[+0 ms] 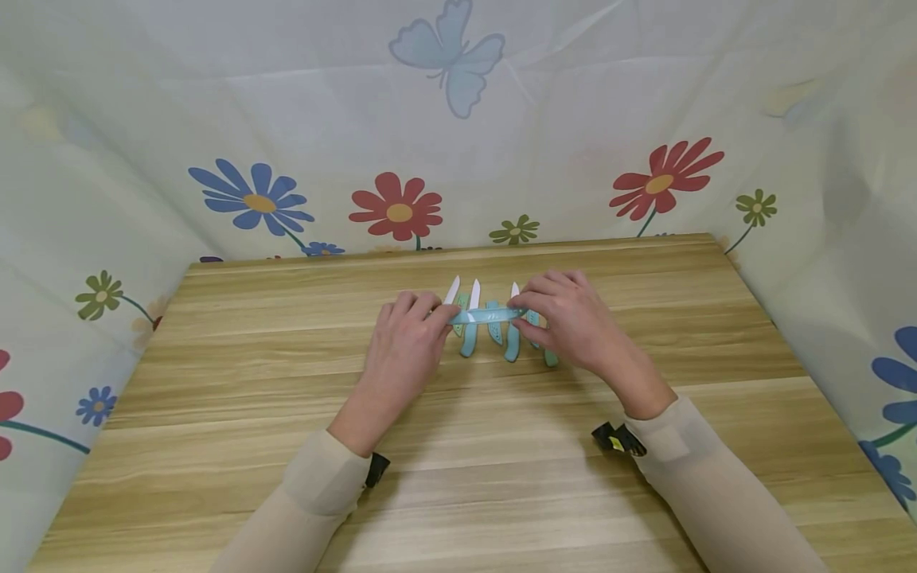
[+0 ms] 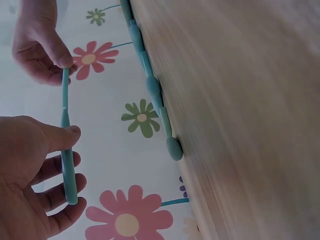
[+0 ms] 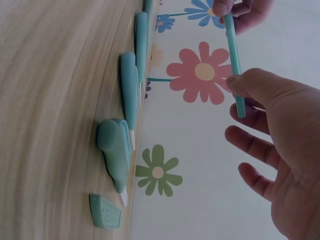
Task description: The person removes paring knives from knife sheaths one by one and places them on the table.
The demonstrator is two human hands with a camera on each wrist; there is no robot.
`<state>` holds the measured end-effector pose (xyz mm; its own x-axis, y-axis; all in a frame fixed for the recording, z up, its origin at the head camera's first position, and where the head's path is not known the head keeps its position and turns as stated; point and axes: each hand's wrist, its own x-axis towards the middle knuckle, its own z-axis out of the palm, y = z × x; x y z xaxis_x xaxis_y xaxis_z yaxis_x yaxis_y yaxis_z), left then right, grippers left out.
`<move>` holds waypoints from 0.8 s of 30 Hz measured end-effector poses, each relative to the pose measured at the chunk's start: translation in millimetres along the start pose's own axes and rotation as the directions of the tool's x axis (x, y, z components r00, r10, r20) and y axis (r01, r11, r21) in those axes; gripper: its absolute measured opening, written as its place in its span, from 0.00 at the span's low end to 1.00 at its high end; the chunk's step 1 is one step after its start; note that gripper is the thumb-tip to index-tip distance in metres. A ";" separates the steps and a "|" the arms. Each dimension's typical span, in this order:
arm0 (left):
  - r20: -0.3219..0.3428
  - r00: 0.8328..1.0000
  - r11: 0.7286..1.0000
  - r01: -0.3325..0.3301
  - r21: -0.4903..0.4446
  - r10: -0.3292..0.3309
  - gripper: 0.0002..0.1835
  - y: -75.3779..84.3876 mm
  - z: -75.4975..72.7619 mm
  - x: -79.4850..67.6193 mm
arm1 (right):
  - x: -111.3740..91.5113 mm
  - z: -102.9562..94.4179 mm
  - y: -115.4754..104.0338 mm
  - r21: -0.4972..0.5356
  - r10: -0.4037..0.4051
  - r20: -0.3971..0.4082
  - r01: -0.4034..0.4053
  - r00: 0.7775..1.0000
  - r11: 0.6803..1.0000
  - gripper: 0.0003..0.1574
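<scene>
Both hands hold a light-blue sheathed knife (image 1: 487,316) level over the table. My left hand (image 1: 404,338) pinches its handle (image 2: 68,160) between thumb and fingers. At the other end, the right hand (image 1: 576,322) grips the sheath (image 3: 234,50) with thumb and forefinger, its other fingers spread loosely. Beneath lie small knives with pale blades: one blue-handled knife (image 1: 469,341), another blue-handled knife (image 1: 512,344), and a green handle (image 1: 550,358) partly hidden by the right hand. Between them lie a blue perforated sheath (image 1: 495,330), a green sheath (image 1: 462,302) and another blue sheath (image 1: 533,317).
The wood-grain table (image 1: 251,382) stretches to both sides and in front of the knives. A flower-printed curtain (image 1: 559,143) hangs behind the table's back edge and along both sides.
</scene>
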<state>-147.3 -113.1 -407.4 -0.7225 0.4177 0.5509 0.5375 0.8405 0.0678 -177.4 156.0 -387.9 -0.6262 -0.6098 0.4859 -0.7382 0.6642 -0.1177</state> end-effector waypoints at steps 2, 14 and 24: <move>0.000 1.000 1.000 0.000 -0.004 0.000 0.12 0.3 0.0 -0.1 | 0.0 0.6 0.1 -0.002 0.003 0.006 -0.003 1.000 1.000 0.17; -0.012 1.000 1.000 0.004 -0.019 -0.004 0.13 1.5 0.4 -0.3 | -0.2 2.3 -2.6 -0.015 -0.031 0.016 0.031 0.999 0.999 0.36; -0.016 0.999 1.000 -0.028 0.004 0.028 0.13 5.9 -1.3 -0.5 | 4.0 11.6 -17.6 -0.002 -0.128 -0.016 0.128 0.992 0.992 0.43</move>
<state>-143.2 -108.7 -406.2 -0.6997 0.4357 0.5662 0.5560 0.8297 0.0487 -169.9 136.9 -393.9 -0.5226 -0.6827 0.5106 -0.8118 0.5815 -0.0533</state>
